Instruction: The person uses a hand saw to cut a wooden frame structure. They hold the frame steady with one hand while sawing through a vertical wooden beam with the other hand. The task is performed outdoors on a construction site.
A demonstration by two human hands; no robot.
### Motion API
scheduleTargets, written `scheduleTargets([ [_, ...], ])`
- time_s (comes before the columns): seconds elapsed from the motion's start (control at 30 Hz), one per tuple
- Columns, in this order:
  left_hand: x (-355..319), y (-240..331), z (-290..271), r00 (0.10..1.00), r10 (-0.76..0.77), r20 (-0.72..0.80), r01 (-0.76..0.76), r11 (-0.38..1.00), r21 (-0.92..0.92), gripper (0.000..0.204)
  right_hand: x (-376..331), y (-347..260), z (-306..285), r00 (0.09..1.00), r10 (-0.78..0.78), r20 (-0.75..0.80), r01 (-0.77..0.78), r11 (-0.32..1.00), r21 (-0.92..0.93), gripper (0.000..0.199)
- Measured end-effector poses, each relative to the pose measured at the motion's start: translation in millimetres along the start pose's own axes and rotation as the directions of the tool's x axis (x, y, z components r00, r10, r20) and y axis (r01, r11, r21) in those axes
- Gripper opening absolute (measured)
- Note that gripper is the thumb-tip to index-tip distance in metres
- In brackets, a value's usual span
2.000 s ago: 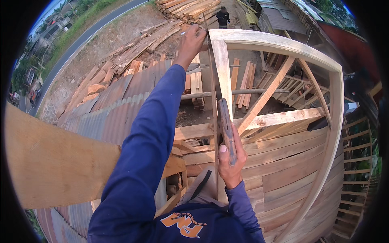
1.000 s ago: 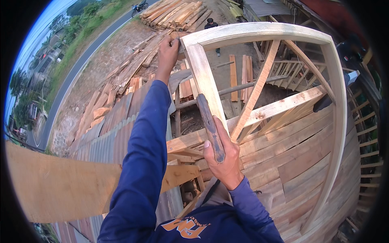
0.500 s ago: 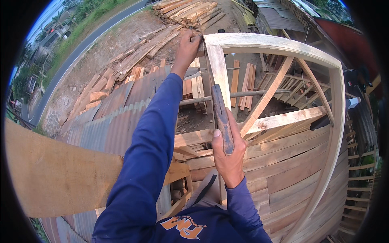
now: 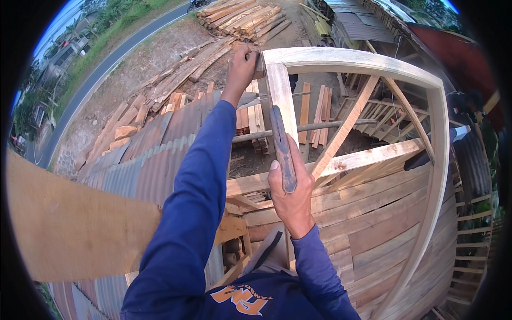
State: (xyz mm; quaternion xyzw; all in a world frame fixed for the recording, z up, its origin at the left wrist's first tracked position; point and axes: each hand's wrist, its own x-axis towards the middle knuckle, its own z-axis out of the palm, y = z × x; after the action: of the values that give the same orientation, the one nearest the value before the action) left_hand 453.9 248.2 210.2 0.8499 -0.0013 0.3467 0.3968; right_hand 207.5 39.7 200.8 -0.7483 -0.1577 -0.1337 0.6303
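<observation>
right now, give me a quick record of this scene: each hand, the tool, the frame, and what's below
left hand: raised to the top corner of the pale wooden frame, pinching something too small to identify
right hand: gripping the worn wooden handle of a hammer, head hidden by the post
frame: upright post, diagonal brace, horizontal rail
below: rusty corrugated metal roof, stacked timber planks
left foreground: broad wooden board

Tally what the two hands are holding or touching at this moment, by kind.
Hammer, gripped in the right hand: 1
Nail, pinched by the left hand at the timber frame corner: 1
Timber frame, under the left hand: 1
Total: 3
</observation>
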Motion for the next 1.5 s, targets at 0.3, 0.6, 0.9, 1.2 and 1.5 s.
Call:
scheduleTargets([
  [0.3,-4,11,4,1.0,-0.014,0.01,0.014,1.0,0.001,0.032,57,-10,14,0.997,-0.029,-0.069,0.032,0.999,0.039,0.05],
  [0.6,-10,6,2,1.0,-0.01,-0.029,0.01,1.0,-0.022,0.028,-4,-4,-10,0.998,-0.04,-0.045,0.04,0.999,0.006,0.054],
  [0.9,-6,14,8,0.999,0.011,0.043,-0.009,0.999,-0.048,0.031,123,-15,16,0.998,-0.055,-0.021,0.056,0.998,0.017,0.038],
  [1.2,-12,6,-4,0.998,-0.046,-0.04,0.044,0.998,-0.048,0.034,2,5,-2,0.997,-0.082,0.011,0.082,0.997,0.008,0.057],
  [1.5,-11,12,0,0.998,-0.055,0.025,0.057,0.989,-0.133,0.038,134,-26,21,0.995,-0.015,0.096,0.012,0.999,0.033,0.044],
])
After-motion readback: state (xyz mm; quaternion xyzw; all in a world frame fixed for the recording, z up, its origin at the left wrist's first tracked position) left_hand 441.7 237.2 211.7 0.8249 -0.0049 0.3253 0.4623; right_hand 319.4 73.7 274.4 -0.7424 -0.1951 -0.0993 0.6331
